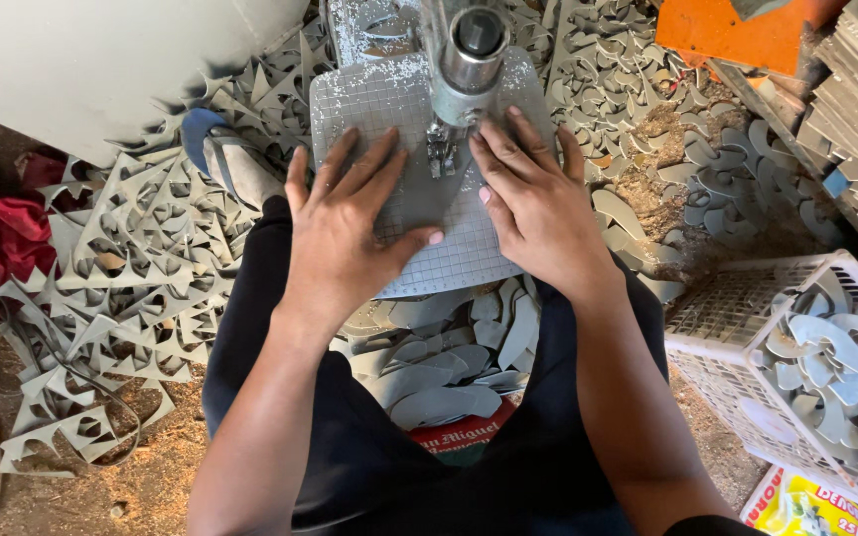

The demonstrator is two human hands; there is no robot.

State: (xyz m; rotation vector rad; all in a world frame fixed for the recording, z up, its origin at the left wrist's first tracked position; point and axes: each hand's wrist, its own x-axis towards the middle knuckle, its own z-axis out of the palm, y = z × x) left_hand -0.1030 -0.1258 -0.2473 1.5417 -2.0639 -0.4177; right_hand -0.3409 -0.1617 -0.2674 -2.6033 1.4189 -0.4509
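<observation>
Both hands lie flat on a grey sheet [419, 203] spread over the gridded machine table [350, 99], one on either side of the machine's metal head [469, 55]: the left hand [345, 223] just to the left of the head, fingers spread and palm down, gripping nothing, the right hand [538, 203] just to its right, fingers stretched out and pressing the sheet near the needle. Below the table, between the person's knees, sits a heap of grey cut shapes [449, 357], and well off to the right of the head a white plastic basket [717, 328] holds more curved grey pieces.
</observation>
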